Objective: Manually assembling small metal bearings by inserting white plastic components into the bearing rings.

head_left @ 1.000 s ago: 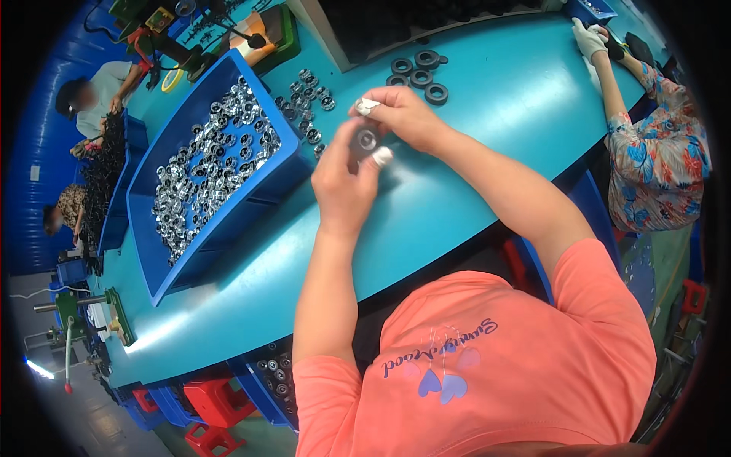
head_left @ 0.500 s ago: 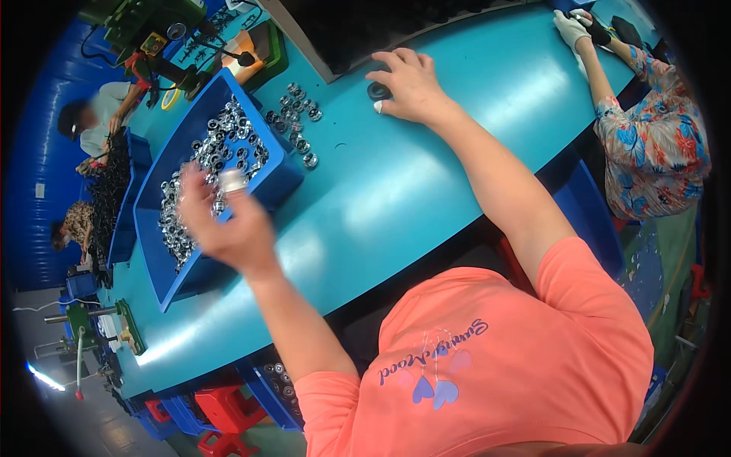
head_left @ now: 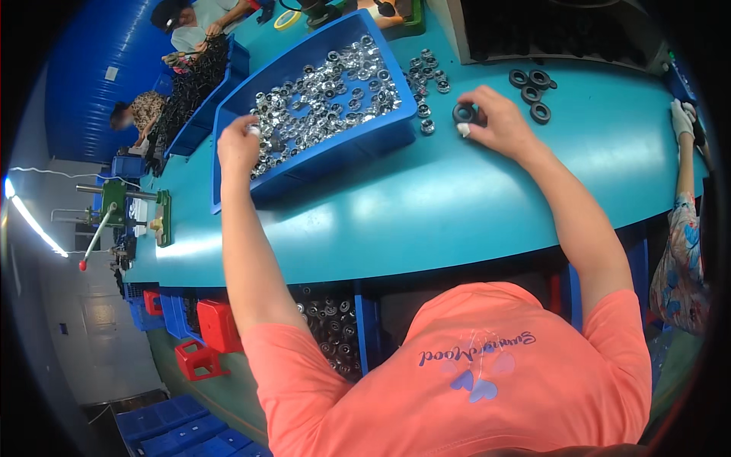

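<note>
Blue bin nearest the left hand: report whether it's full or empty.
Neither: the bin is partly filled. Shiny metal parts lie spread across its bottom, with bare blue patches showing between them.

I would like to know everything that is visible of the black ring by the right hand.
The black ring is round and thick, with a central opening, and looks like rubber or plastic. It is between the thumb and fingers of the right hand, seemingly pinched, apart from the other black rings. Whether it touches the table is unclear.
</note>
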A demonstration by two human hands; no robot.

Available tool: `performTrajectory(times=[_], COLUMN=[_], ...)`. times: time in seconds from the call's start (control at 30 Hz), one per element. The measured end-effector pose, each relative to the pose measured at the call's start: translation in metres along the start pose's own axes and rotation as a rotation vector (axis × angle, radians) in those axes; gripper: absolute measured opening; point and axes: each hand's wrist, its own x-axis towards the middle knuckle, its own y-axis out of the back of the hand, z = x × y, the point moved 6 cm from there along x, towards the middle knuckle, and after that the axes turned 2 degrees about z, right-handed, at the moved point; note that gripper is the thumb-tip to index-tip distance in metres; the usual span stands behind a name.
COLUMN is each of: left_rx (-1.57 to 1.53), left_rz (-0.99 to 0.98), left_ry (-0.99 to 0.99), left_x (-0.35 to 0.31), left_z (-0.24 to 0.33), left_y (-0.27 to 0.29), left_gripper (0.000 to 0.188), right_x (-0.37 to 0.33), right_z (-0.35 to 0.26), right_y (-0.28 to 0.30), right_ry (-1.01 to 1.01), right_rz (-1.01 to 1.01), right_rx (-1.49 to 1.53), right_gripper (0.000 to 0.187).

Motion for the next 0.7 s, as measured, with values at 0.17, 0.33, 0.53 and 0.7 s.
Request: performTrajectory(times=[0.17, 0.33, 0.53, 0.7], left_rx=[0.155, 0.150, -0.505, -0.744], left_rz=[-0.320, -0.332, -0.081, 0.065], left_ry=[0.052, 0.053, 0.093, 0.000], left_x=[0.022, 0.025, -0.011, -0.137], left_z=[-0.031, -0.043, -0.023, -0.003], left_y=[-0.060, -0.078, -0.011, 0.081], left_gripper=[0.052, 0.053, 0.048, 0.050], right_x=[0.003, 0.004, 0.006, -0.003], right_z=[0.011, 0.012, 0.011, 0.022], right_y=[-0.004, -0.005, -0.004, -0.002], right_ry=[-0.039, -0.097, -0.080, 0.113], right_rz=[-0.063, -0.104, -0.090, 0.025], right_rx=[-0.055, -0.016, 0.004, 0.025], right_gripper=[0.044, 0.044, 0.044, 0.044])
